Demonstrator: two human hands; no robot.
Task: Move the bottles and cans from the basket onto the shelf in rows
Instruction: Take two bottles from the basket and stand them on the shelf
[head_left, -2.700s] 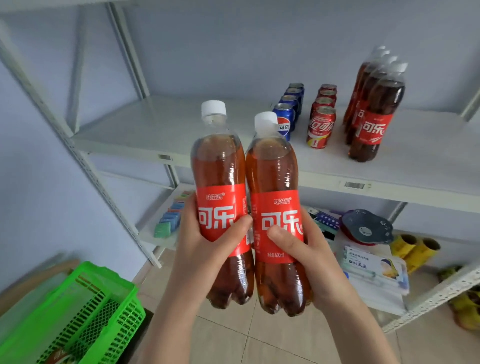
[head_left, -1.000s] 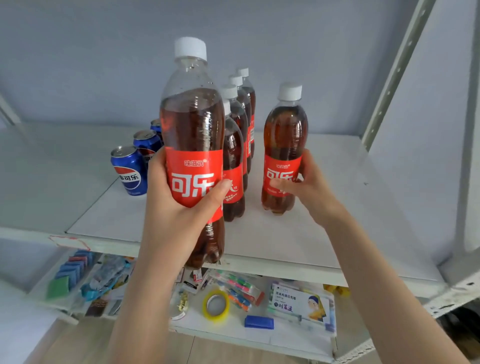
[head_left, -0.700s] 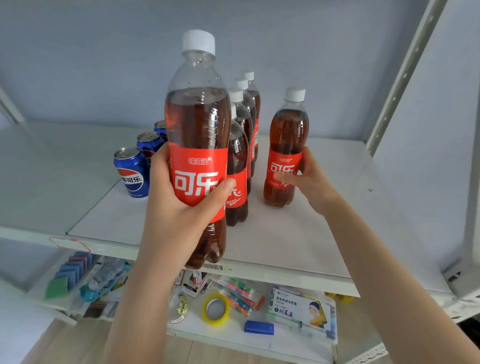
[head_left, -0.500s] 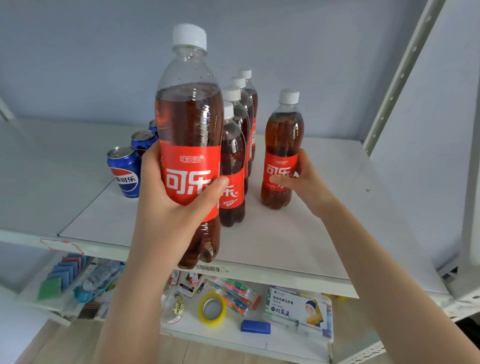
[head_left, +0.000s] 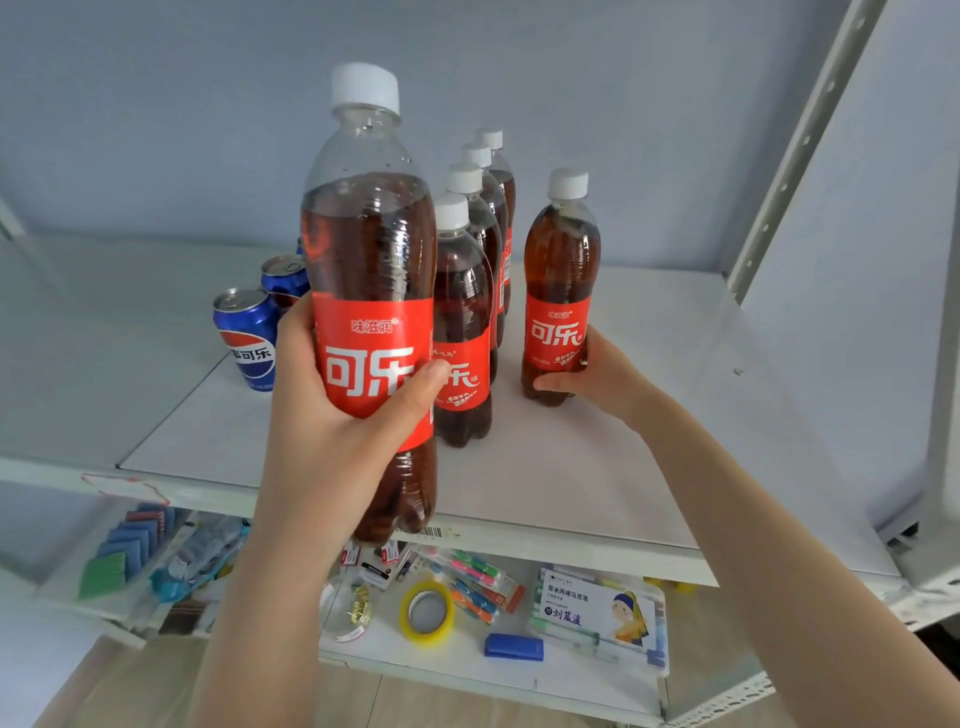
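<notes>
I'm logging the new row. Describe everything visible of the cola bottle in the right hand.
The cola bottle is clear plastic with a white cap, brown drink up to its shoulder and a red label with white characters. It stands upright on the white shelf, apart from the row of bottles on its left. The right hand grips its lower part.

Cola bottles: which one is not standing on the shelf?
The bottle gripped by the left hand, in the air before the shelf edge. The row of four and the lone bottle in the right hand stand on it.
</notes>
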